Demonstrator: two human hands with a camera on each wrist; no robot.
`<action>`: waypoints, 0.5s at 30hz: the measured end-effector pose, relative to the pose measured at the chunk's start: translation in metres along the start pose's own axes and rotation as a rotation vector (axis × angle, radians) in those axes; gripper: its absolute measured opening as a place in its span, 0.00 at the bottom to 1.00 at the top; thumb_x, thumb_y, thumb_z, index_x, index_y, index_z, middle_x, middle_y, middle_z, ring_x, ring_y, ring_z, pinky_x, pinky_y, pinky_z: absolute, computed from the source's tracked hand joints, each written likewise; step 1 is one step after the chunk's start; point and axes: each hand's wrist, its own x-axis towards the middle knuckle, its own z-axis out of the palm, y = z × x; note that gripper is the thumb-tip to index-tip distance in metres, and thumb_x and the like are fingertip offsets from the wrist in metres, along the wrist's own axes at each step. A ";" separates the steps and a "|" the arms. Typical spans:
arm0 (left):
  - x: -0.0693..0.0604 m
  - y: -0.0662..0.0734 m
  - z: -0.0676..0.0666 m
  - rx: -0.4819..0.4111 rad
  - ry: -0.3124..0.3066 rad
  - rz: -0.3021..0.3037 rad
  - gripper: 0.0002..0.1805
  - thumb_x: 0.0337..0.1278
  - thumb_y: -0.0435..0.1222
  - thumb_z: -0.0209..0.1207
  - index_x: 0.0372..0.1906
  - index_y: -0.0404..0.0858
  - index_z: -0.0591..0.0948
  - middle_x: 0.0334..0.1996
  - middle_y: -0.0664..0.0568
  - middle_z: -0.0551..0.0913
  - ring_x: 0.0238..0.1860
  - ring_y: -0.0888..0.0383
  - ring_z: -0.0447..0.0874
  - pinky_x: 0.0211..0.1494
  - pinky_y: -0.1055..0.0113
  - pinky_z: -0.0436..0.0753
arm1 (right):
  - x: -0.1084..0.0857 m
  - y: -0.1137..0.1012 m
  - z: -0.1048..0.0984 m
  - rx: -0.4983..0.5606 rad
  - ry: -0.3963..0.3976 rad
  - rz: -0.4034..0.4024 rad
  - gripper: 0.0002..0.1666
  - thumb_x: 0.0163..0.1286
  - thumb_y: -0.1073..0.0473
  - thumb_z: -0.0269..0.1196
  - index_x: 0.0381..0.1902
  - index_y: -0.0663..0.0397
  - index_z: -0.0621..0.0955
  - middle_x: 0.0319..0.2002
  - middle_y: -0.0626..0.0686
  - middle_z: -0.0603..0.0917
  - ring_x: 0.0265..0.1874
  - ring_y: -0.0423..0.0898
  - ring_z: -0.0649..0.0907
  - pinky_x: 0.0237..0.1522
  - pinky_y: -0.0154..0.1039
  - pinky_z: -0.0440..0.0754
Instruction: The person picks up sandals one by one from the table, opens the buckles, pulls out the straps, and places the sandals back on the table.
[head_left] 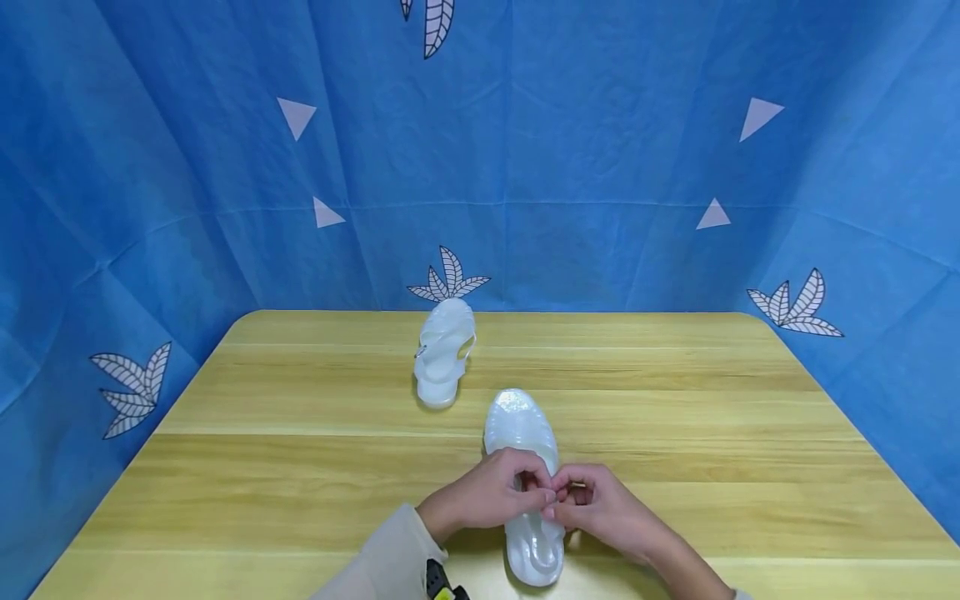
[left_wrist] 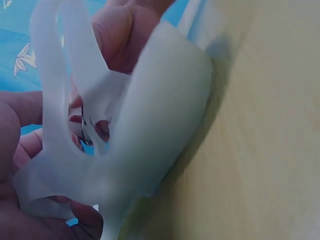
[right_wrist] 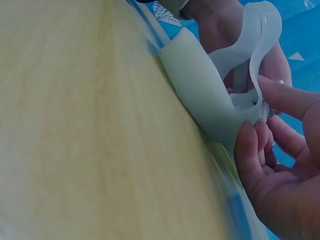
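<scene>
A white translucent sandal (head_left: 534, 550) lies on the table under both hands, its heel end toward the near edge. From the left, the left hand (head_left: 491, 492) reaches over it and pinches its strap, fingertips meeting those of the right hand (head_left: 603, 508) at the sandal's right side. In the left wrist view a small metal buckle (left_wrist: 86, 131) shows between the straps (left_wrist: 55, 90). The right wrist view shows the right hand's fingers (right_wrist: 250, 150) curled at the strap beside the buckle (right_wrist: 270, 111). The fingertips partly hide the buckle.
A second white sandal (head_left: 442, 358) lies farther back on the wooden table (head_left: 300, 467), left of the first, with a small buckle on its left side. Blue cloth (head_left: 600, 167) with leaf and triangle prints hangs behind and at both sides of the table.
</scene>
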 end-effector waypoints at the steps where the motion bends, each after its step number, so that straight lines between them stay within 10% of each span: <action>1: 0.000 0.000 0.000 0.000 0.000 -0.005 0.03 0.57 0.33 0.60 0.30 0.39 0.82 0.23 0.61 0.78 0.27 0.71 0.72 0.33 0.76 0.75 | 0.000 0.000 0.000 -0.012 0.005 -0.005 0.09 0.61 0.69 0.61 0.40 0.69 0.78 0.32 0.51 0.79 0.28 0.39 0.80 0.30 0.37 0.83; 15: 0.000 0.000 0.000 -0.109 0.023 -0.071 0.04 0.49 0.27 0.56 0.26 0.31 0.81 0.22 0.61 0.77 0.28 0.70 0.72 0.33 0.77 0.73 | -0.001 0.000 -0.001 -0.245 0.045 -0.158 0.08 0.59 0.59 0.66 0.36 0.56 0.84 0.33 0.54 0.78 0.31 0.37 0.78 0.32 0.34 0.81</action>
